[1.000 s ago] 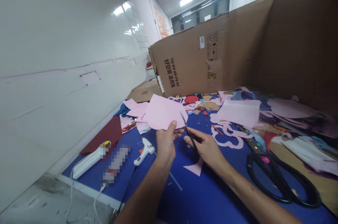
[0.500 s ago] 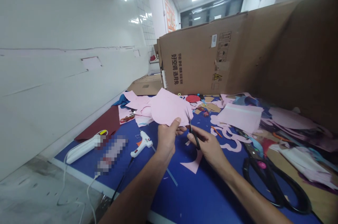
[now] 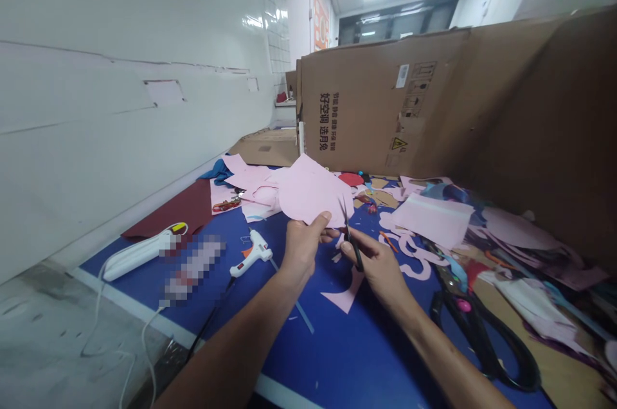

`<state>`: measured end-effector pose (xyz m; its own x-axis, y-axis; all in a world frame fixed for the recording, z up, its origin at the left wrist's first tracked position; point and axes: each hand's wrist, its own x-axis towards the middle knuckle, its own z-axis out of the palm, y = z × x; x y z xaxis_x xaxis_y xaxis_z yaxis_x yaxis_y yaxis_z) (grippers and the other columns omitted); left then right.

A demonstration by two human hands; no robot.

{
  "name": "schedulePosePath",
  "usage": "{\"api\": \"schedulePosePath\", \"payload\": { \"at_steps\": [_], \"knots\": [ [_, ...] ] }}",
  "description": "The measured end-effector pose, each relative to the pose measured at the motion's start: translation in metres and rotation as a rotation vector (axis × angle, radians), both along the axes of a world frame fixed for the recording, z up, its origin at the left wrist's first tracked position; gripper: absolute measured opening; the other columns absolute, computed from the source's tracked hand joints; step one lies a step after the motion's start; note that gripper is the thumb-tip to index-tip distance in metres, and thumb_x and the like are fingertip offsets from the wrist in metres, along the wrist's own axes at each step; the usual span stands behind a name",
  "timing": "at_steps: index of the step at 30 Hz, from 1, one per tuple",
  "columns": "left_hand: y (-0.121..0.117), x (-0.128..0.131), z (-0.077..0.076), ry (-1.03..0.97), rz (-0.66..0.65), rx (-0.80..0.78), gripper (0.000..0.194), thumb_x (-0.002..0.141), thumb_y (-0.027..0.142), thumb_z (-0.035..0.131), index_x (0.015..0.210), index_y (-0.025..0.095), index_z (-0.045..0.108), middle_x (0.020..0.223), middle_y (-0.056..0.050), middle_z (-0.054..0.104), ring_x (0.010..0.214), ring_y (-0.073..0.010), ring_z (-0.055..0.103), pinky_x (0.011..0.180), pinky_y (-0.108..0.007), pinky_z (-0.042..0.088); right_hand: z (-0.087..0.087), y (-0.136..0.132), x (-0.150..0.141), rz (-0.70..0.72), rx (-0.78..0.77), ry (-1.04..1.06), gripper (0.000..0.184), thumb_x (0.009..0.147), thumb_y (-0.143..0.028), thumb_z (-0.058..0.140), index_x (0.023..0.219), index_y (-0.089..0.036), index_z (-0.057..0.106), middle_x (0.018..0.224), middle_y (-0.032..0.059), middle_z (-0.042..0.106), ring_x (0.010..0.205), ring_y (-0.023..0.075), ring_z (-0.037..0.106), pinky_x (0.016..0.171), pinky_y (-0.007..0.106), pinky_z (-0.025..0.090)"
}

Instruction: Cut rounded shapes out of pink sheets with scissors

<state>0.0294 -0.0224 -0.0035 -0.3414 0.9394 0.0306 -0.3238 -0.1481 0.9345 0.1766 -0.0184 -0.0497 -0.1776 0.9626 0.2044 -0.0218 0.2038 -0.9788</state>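
My left hand (image 3: 303,242) pinches the lower edge of a pink sheet (image 3: 313,190), thumb on top and fingers beneath. The sheet is rounded along its lower left and comes to a corner at the top. My right hand (image 3: 378,261) is closed round a small pair of scissors with black handles (image 3: 355,251). Their slightly parted blades lie at the sheet's right edge, pointing away from me. A curved pink offcut (image 3: 344,299) lies on the blue table (image 3: 337,357) below my hands.
On the left are a white glue gun (image 3: 253,253), a white power strip (image 3: 139,258) and dark red material (image 3: 168,213). Large black shears (image 3: 482,332) lie at right. Pink pieces and scraps (image 3: 434,216) spread across the back, before a tall cardboard box (image 3: 366,107).
The view has shifted a little, so the table things sit slightly further left. Both hands keep hold of the sheet and scissors, and the blades stay at the sheet's right edge.
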Motion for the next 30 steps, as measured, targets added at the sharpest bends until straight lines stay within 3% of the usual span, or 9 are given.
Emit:
{"api": "schedulePosePath", "payload": {
  "at_steps": [16, 24, 30],
  "knots": [
    [0.004, -0.007, -0.001, -0.009, -0.025, -0.012, 0.032, 0.07, 0.033, 0.089, 0.087, 0.008, 0.078, 0.08, -0.017, 0.079, 0.057, -0.0188, 0.072, 0.049, -0.022, 0.05, 0.003, 0.001, 0.001, 0.055, 0.026, -0.011, 0.063, 0.078, -0.055, 0.082, 0.132, -0.021, 0.077, 0.105, 0.0057, 0.081, 0.089, 0.0268, 0.071, 0.085, 0.04, 0.057],
    [0.004, -0.009, 0.013, 0.06, -0.019, 0.002, 0.035, 0.068, 0.034, 0.089, 0.087, 0.007, 0.076, 0.076, -0.015, 0.078, 0.053, -0.0168, 0.071, 0.048, -0.02, 0.051, 0.003, 0.003, -0.002, 0.031, 0.036, 0.061, 0.063, 0.078, -0.056, 0.082, 0.129, -0.019, 0.078, 0.104, 0.0069, 0.081, 0.09, 0.0275, 0.071, 0.081, 0.04, 0.059],
    [0.009, -0.004, 0.027, 0.133, -0.044, 0.022, 0.033, 0.069, 0.032, 0.089, 0.084, 0.006, 0.076, 0.077, -0.015, 0.078, 0.053, -0.017, 0.071, 0.047, -0.02, 0.051, 0.006, 0.008, -0.001, 0.02, 0.106, 0.149, 0.057, 0.08, -0.053, 0.082, 0.127, -0.021, 0.079, 0.112, 0.0081, 0.081, 0.106, 0.0304, 0.071, 0.094, 0.043, 0.057]
  ]
}}
